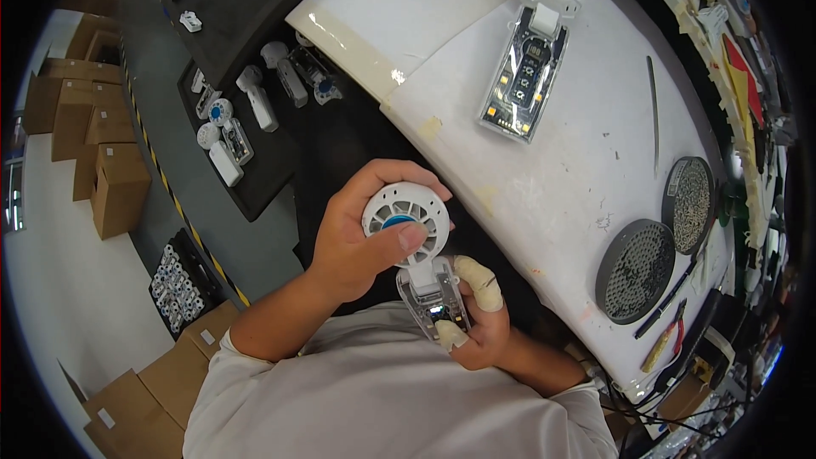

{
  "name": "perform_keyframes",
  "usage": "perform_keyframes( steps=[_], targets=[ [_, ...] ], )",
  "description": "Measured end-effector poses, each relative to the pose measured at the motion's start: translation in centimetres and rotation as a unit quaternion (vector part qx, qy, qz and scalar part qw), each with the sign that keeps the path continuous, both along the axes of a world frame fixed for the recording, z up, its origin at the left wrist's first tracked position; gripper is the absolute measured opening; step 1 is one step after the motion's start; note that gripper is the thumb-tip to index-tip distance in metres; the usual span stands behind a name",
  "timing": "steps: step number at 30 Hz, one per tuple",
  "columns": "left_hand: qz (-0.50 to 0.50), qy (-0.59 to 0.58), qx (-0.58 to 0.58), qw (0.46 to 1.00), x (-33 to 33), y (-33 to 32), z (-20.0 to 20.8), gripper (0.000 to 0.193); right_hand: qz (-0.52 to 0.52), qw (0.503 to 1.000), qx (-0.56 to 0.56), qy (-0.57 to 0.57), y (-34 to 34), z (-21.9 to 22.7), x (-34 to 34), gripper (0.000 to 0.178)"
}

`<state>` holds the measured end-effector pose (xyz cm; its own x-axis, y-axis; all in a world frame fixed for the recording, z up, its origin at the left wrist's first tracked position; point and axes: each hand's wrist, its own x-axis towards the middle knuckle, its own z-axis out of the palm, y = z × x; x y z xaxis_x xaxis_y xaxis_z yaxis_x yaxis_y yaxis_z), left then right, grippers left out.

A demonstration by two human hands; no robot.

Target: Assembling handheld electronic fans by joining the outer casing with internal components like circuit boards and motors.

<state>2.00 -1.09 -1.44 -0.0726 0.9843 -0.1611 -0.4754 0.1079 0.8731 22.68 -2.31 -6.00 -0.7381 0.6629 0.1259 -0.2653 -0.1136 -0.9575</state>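
Close in front of my body I hold a small handheld fan (431,203) with a round white head, a blue centre and a clear handle showing its circuit inside. My left hand (344,242) is closed around the head, its thumb lying across the blue centre. Lower down, my right hand (489,327) grips the clear handle, with pale covers on the thumb and a finger. A small light shines inside this handle. On the white table to the right lies a second clear-bodied fan (524,76), its blue-centred head pointing to the far side.
Two round dark trays (636,270) of small parts sit at the table's right, near pliers (677,333) and a thin metal rod (653,115). Several fans lie on a black tray (270,183) at left. Cardboard boxes (121,191) and a crate of white parts (180,285) stand beyond.
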Motion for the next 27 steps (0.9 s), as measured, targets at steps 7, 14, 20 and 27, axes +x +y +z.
perform_keyframes(
  steps=[7, 14, 20, 27],
  targets=[
    [0.010, 0.004, -0.015, 1.000, 0.06, 0.16, -0.03, 0.040, 0.054, 0.997, -0.046, 0.009, 0.23, -0.16, 0.30, 0.079],
    [0.029, 0.029, -0.051, 0.998, 0.30, 0.23, -0.08, 0.051, 0.048, 0.998, -0.031, -0.016, 0.04, -0.30, 0.10, 0.078],
    [0.030, 0.016, -0.042, 0.999, 0.17, 0.27, -0.58, 0.047, 0.051, 0.998, -0.039, -0.021, 0.07, -0.17, 0.09, 0.078],
    [0.025, -0.013, -0.031, 0.999, 0.11, 0.33, -0.58, 0.040, 0.053, 0.998, -0.039, -0.020, 0.13, -0.20, 0.16, 0.078]
  ],
)
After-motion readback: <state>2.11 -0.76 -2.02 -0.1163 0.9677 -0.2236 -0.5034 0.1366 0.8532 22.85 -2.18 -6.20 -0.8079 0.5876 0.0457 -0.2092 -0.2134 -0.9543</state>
